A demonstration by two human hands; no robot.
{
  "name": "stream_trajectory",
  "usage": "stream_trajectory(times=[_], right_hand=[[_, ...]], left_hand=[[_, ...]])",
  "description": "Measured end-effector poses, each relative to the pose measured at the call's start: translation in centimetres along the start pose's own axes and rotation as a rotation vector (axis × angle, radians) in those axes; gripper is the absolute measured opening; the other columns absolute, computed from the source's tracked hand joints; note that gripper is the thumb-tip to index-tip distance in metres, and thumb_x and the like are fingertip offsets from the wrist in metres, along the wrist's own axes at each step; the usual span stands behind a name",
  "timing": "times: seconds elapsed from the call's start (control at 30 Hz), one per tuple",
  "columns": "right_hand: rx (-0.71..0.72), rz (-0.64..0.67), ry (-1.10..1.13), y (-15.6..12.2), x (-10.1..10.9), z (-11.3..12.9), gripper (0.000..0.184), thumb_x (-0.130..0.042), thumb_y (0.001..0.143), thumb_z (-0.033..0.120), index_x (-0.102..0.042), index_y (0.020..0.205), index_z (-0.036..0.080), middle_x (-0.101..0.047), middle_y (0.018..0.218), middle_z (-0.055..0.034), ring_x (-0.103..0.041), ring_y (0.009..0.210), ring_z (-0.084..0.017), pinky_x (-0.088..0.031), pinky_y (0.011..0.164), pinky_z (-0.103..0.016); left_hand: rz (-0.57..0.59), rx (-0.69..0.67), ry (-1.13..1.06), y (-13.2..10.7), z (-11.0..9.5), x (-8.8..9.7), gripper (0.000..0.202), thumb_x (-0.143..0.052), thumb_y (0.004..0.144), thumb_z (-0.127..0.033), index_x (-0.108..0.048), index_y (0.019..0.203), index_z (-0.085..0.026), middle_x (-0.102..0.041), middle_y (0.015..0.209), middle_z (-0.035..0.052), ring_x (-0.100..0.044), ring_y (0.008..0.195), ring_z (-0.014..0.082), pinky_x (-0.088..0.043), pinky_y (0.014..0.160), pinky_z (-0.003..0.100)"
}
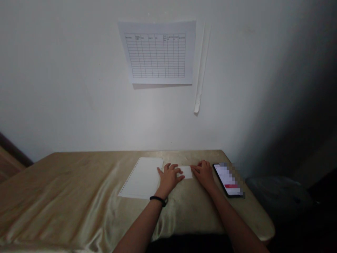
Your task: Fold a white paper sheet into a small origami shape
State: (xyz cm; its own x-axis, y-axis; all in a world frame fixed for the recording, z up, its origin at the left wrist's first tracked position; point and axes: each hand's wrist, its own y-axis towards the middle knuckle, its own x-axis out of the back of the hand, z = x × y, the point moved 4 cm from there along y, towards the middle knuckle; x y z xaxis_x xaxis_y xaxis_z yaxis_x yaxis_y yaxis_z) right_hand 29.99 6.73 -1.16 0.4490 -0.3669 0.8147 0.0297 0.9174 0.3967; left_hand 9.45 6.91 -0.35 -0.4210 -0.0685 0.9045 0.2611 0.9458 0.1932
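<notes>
A small white piece of paper (pixel 186 172) lies on the cloth-covered table between my two hands. My left hand (pixel 170 178), with a black band at the wrist, is at the paper's left side. Its thumb and index finger come close together on the paper's edge, while the other fingers spread out to the left. At the upper right corner, my right hand (pixel 204 174) pinches the paper between thumb and fingertips, the remaining fingers curled. Left of my left hand is a larger white loose-leaf sheet (pixel 142 177) with punched holes along one side; my left thumb side partly overlaps its right edge.
A phone (pixel 228 181) with a lit screen lies right of my right hand. Shiny gold cloth (pixel 79 203) with folds covers the table. On the wall behind hang a printed table sheet (pixel 158 52) and a narrow white strip (pixel 201 70). A dark object (pixel 279 195) stands beyond the right edge.
</notes>
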Motion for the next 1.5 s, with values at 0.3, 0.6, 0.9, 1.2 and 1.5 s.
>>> stream_trajectory(times=[0.3, 0.6, 0.9, 1.2, 1.5], right_hand=[[0.064, 0.118, 0.347, -1.0, 0.3, -1.6, 0.006, -0.075, 0.077, 0.029, -0.078, 0.073, 0.026, -0.063, 0.104, -0.0063, -0.051, 0.110, -0.024, -0.040, 0.102, -0.036], [0.044, 0.166, 0.295, -0.9, 0.2, -1.6, 0.007, -0.075, 0.078, 0.031, -0.079, 0.076, 0.026, -0.062, 0.101, -0.0062, -0.052, 0.107, -0.023, -0.041, 0.100, -0.035], [0.023, 0.090, 0.060, 0.2, -0.1, -1.0, 0.018, -0.068, 0.087, 0.040, -0.081, 0.094, 0.029, -0.062, 0.100, -0.0096, -0.051, 0.102, -0.026, -0.041, 0.093, -0.037], [0.000, 0.055, -0.048, 0.1, -0.7, -0.8, 0.025, -0.060, 0.093, 0.039, -0.073, 0.114, 0.040, -0.058, 0.104, -0.0085, -0.051, 0.103, -0.026, -0.041, 0.092, -0.039], [0.050, 0.083, 0.299, -0.6, 0.2, -1.7, 0.006, -0.074, 0.078, 0.026, -0.080, 0.079, 0.028, -0.062, 0.111, -0.0068, -0.053, 0.112, -0.024, -0.040, 0.103, -0.039]], left_hand=[[-0.007, -0.004, -0.013, -0.1, 0.0, 0.1, 0.020, -0.071, 0.084, -0.049, -0.073, 0.100, -0.037, -0.059, 0.140, -0.0017, -0.035, 0.140, 0.0373, -0.004, 0.104, 0.086], [-0.001, 0.001, -0.004, -0.1, 0.0, 0.1, 0.020, -0.071, 0.084, -0.050, -0.073, 0.100, -0.038, -0.059, 0.140, -0.0035, -0.035, 0.140, 0.0364, -0.006, 0.104, 0.086], [0.006, -0.002, 0.001, -0.1, -0.1, 0.1, 0.021, -0.071, 0.084, -0.050, -0.073, 0.101, -0.039, -0.059, 0.140, -0.0029, -0.036, 0.139, 0.0366, -0.007, 0.104, 0.086], [0.013, 0.007, 0.008, 0.0, 0.0, 0.1, 0.021, -0.069, 0.085, -0.051, -0.073, 0.101, -0.039, -0.058, 0.141, -0.0022, -0.035, 0.140, 0.0367, -0.006, 0.105, 0.085], [0.021, 0.016, -0.002, 0.0, 0.0, 0.1, 0.023, -0.070, 0.084, -0.051, -0.073, 0.102, -0.038, -0.057, 0.142, -0.0009, -0.034, 0.140, 0.0360, -0.004, 0.106, 0.084]])
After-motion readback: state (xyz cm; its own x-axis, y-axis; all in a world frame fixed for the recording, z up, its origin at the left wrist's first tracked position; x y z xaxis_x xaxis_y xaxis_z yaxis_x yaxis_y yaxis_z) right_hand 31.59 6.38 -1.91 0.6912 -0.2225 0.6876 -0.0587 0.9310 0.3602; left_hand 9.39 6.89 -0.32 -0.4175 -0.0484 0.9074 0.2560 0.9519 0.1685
